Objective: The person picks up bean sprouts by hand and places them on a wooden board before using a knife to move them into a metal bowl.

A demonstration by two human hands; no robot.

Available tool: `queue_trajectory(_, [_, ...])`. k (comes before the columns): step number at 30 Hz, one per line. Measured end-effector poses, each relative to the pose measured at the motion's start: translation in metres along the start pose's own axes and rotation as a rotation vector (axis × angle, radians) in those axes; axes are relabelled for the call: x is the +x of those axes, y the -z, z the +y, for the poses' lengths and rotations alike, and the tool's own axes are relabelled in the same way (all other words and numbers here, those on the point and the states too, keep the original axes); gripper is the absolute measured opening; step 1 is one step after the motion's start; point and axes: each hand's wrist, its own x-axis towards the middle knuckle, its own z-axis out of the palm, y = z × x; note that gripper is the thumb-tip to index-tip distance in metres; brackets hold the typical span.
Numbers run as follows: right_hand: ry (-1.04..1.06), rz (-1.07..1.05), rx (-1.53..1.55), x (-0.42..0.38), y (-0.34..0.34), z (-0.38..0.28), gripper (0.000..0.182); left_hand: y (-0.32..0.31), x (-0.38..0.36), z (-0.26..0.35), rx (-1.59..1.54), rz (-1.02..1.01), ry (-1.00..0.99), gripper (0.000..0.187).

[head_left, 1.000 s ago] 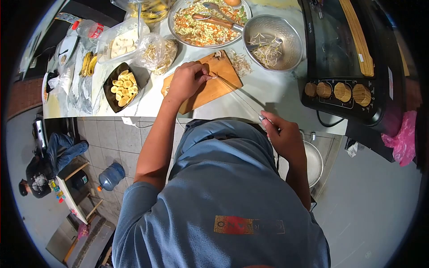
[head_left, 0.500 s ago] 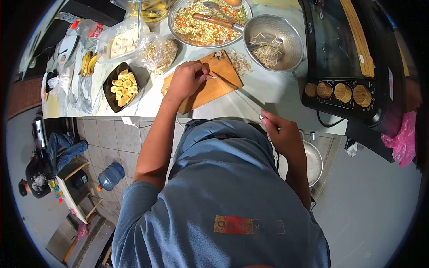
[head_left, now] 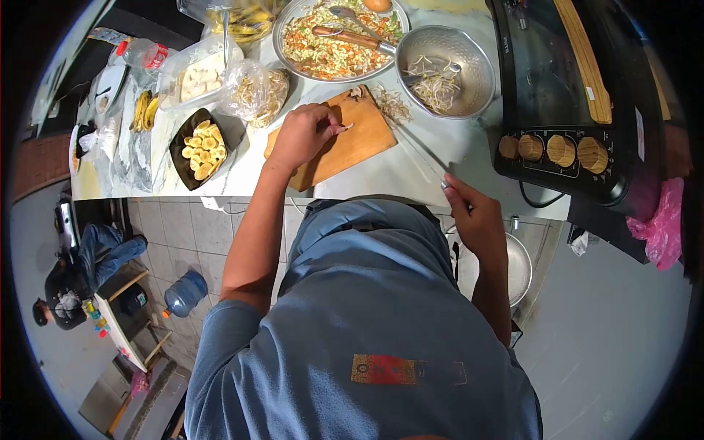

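Note:
My left hand [head_left: 302,136] is over the wooden cutting board [head_left: 367,136], its fingertips pinching a small pale piece of food [head_left: 345,127] whose kind I cannot make out. My right hand [head_left: 473,216], closed around the handle, holds a knife [head_left: 420,152] with a long thin blade that slants up and left toward the board's right edge. Small brownish-white scraps [head_left: 357,92] lie at the board's top edge. Beside that edge is a loose heap of bean sprouts [head_left: 394,104] on the counter.
Behind the board stand a tray of chopped vegetables [head_left: 337,44] and a metal bowl [head_left: 477,62] with bean sprouts. To the left are a bag of sprouts [head_left: 253,92], a dark bowl [head_left: 177,150] of banana slices and a plastic tub [head_left: 170,73]. An oven [head_left: 609,180] is at right.
My right hand has moved right and slightly up, drawing the knife off the board and away from the pale piece. My left hand stays over the board, still pinching it.

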Motion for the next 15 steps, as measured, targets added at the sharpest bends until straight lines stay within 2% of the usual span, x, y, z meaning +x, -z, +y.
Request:
queue_trajectory(4, [-0.046, 0.032, 0.029, -0.001, 0.004, -0.002, 0.031, 0.007, 0.008, 0.012, -0.050, -0.008, 0.075, 0.020])
queue_trajectory(8, [-0.075, 0.060, 0.022, -0.008, 0.005, -0.006, 0.031, 0.013, 0.028, 0.029, -0.077, -0.027, 0.038, 0.020])
queue_trajectory(10, [-0.069, 0.084, 0.028, -0.012, 0.003, -0.001, 0.031, 0.011, 0.041, 0.039, -0.170, 0.031, -0.037, 0.019])
queue_trajectory(15, [-0.020, 0.131, 0.058, -0.023, 0.000, 0.024, 0.032, 0.001, 0.079, 0.065, -0.142, 0.019, -0.077, 0.019])
